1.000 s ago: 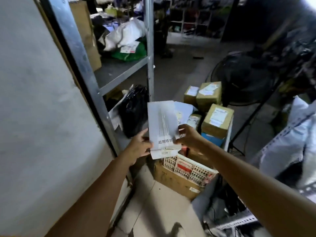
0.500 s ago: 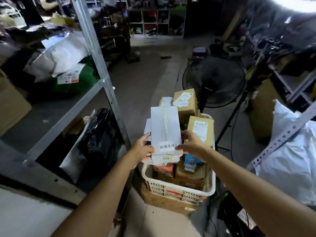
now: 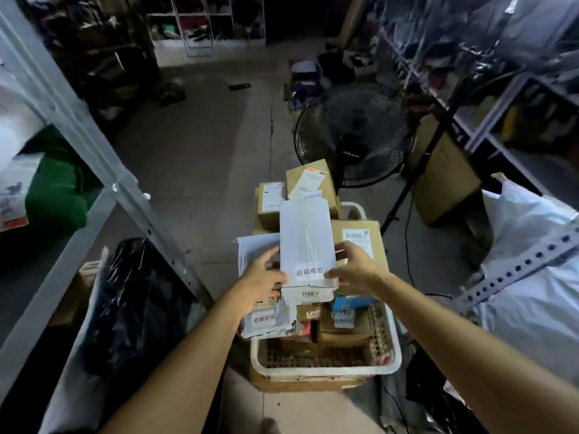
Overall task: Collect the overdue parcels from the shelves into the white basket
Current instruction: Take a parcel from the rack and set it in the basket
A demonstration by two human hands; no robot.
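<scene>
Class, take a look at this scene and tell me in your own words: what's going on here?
A person holds a white box between the left hand and the right hand, over the white basket on the floor. The basket is already piled high with cardboard boxes and bagged parcels. A black fan stands behind it, and a metal shelf is on the left.

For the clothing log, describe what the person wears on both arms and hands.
The left arm and right arm are bare up to the frame edge, no sleeve in view. The left hand and right hand carry no glove, and no watch, band or ring is visible; the dim light could hide a thin ring.
</scene>
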